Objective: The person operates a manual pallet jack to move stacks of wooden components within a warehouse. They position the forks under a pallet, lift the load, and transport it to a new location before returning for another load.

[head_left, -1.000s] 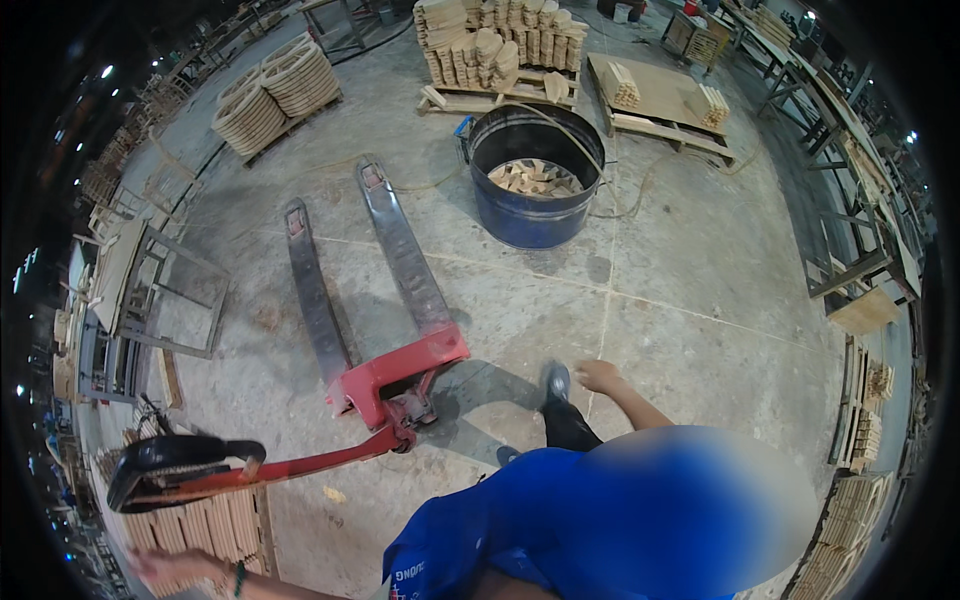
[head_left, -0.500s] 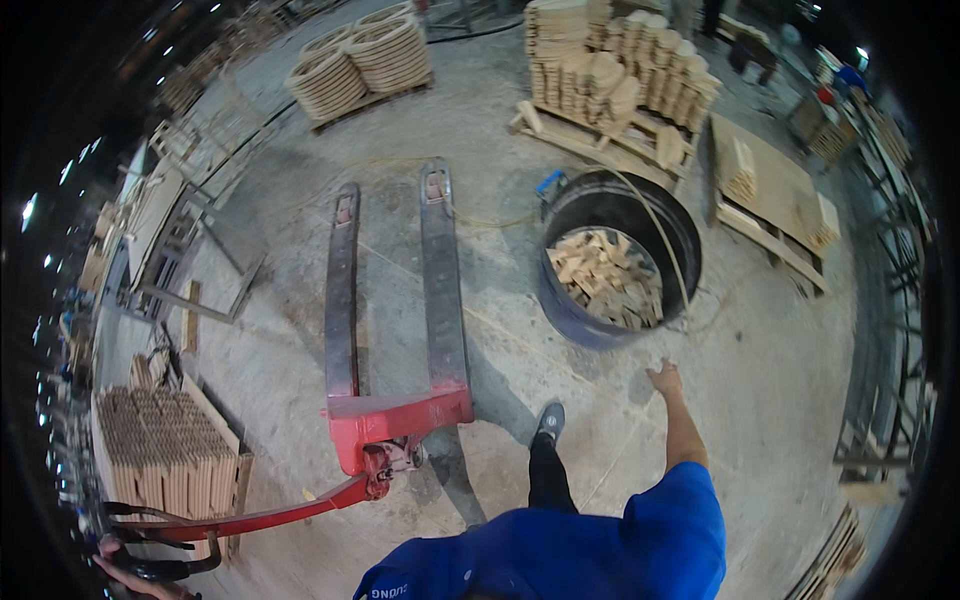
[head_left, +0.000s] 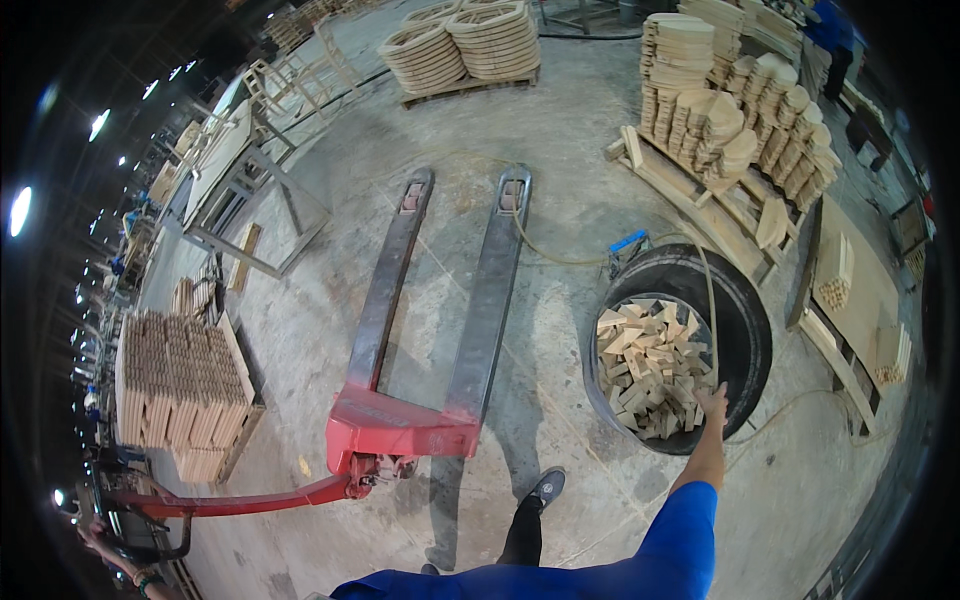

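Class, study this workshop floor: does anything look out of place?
Yes: the thin hose looks untidy, trailing loosely across the floor between the right fork tip of the pallet jack and the dark drum, where it might snag.

Left hand, grip on the dim handle unclear; right hand at near edge of bucket, touch unclear; person beyond far corner of pallet, cut off above

No legible text, labels, numbers or signs
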`<state>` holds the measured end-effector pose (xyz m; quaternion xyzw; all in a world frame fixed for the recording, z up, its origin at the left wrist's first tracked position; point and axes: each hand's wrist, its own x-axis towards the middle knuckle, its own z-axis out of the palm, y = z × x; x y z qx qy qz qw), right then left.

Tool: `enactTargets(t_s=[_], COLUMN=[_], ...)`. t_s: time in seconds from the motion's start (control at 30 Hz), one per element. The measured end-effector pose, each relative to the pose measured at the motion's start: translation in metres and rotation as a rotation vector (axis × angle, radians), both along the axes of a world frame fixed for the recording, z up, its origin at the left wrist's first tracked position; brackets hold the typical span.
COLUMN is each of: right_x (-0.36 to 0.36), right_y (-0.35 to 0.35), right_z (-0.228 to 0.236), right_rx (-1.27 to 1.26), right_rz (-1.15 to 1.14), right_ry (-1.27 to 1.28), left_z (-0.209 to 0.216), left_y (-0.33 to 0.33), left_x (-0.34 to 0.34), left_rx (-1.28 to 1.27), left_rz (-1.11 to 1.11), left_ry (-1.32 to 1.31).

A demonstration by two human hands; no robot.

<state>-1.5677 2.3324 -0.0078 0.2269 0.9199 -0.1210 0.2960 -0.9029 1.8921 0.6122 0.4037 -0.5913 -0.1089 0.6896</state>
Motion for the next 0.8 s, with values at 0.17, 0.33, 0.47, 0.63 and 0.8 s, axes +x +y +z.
enactTargets(t_s=[0.17, 0.33, 0.47, 0.63, 0.8], right_x=[-0.001, 0.053, 0.109, 0.206, 0.317], right_y=[-0.06, -0.191, -0.228, -0.221, -0.215], right_z=[-0.01, 0.091, 0.195, 0.308, 0.412], right_rx=[-1.04, -1.437, -1.515, -1.804, -1.743], right_rz=[0.141, 0.024, 0.312, 0.499, 0.636], right_ry=[0.048, 0.022, -0.037, -0.206, -0.124], left_z=[0.02, 0.013, 0.011, 0.034, 0.001], left_y=[0.009, 0.009, -0.047, -0.093, -0.122], left_x=[-0.008, 0.06, 0.089, 0.162, 0.154], left_rx=[-0.024, 0.007, 0.151, 0.209, 0.157], left_rz=[-0.091, -0.066, -0.321, -0.097, -0.286], left_ry=[0.003, 0.054, -0.053, -0.243, -0.454])
